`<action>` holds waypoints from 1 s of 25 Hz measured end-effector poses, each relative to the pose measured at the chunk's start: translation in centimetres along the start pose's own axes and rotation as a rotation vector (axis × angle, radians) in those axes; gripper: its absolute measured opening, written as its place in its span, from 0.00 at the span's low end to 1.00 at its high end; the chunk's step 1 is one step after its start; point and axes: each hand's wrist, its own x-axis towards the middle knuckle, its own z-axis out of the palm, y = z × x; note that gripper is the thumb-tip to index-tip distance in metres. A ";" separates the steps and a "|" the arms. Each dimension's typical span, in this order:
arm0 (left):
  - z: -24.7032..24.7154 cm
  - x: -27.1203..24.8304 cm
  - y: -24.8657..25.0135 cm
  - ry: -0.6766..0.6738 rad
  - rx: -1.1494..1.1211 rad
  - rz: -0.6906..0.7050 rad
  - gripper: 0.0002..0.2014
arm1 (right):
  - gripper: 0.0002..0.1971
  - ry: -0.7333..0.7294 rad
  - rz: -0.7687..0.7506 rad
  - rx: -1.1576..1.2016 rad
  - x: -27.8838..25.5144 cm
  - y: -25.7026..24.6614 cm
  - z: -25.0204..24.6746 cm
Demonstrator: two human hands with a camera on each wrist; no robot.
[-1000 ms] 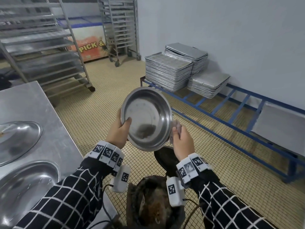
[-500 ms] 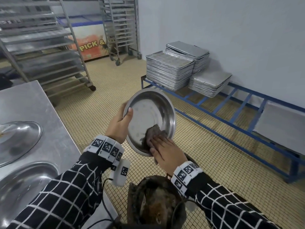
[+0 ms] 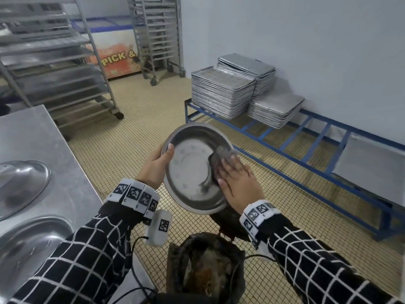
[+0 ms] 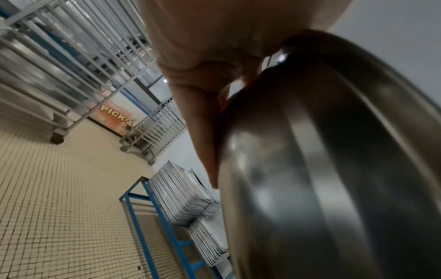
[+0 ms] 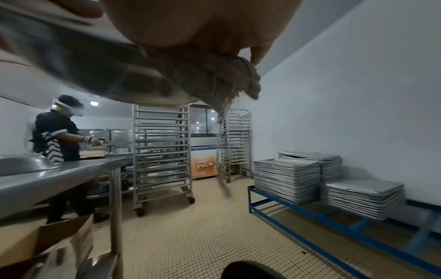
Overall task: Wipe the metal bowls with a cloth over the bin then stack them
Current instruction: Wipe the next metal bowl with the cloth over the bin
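A round metal bowl is held tilted toward me above the dark bin. My left hand grips its left rim, thumb inside, fingers behind on the underside. My right hand lies flat inside the bowl on its right side, pressing a grey-brown cloth against the wall. In the right wrist view the frayed cloth hangs under my palm against the bowl. Two more metal bowls rest on the steel table at left.
The steel table runs along my left. A low blue rack with stacks of baking trays stands along the right wall. Wheeled tray racks stand behind. Another person works at the far counter, and a cardboard box sits under the table.
My right hand left the bowl's right rim, went inside with the cloth, and swept from the lower middle up to the right wall. The left hand kept its grip.
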 end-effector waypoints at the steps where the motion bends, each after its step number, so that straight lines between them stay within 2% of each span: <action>1: 0.2 -0.1 -0.2 -0.007 -0.007 -0.010 0.15 | 0.32 0.014 0.038 -0.006 0.6 0.5 -0.1; 4: 0.6 -0.1 -0.6 -0.001 -0.029 -0.029 0.13 | 0.34 0.052 0.128 0.079 2.6 1.1 -1.3; 7: 0.2 0.2 -0.2 -0.001 -0.054 -0.070 0.13 | 0.38 0.091 0.174 0.326 4.0 1.1 -3.1; 9: -0.2 0.2 -0.1 0.004 -0.076 -0.098 0.15 | 0.33 0.138 0.246 0.490 4.1 1.2 -4.1; 11: -0.6 0.1 0.0 -0.017 -0.090 -0.101 0.17 | 0.23 0.163 0.342 0.544 4.0 1.2 -4.9; 14: -1.1 0.1 0.0 -0.040 -0.129 -0.016 0.19 | 0.15 0.212 0.430 0.657 3.4 0.6 -5.8; 17: -1.1 -0.3 0.1 0.024 -0.141 0.099 0.29 | 0.12 0.331 0.558 0.887 2.8 -0.2 -5.6; 20: 0.7 -1.6 0.2 -0.027 -0.091 0.182 0.34 | 0.11 0.426 0.677 1.091 2.3 -1.6 -5.0; 22: 2.1 -2.2 0.4 0.026 -0.032 0.178 0.29 | 0.07 0.386 0.676 1.208 2.1 -2.4 -5.2; 24: 2.4 -2.1 0.3 0.122 -0.028 0.153 0.22 | 0.07 0.261 0.638 1.155 1.8 -2.7 -5.1; 25: 2.2 -2.0 0.3 0.156 -0.037 0.141 0.21 | 0.10 0.195 0.622 1.097 1.6 -2.8 -4.9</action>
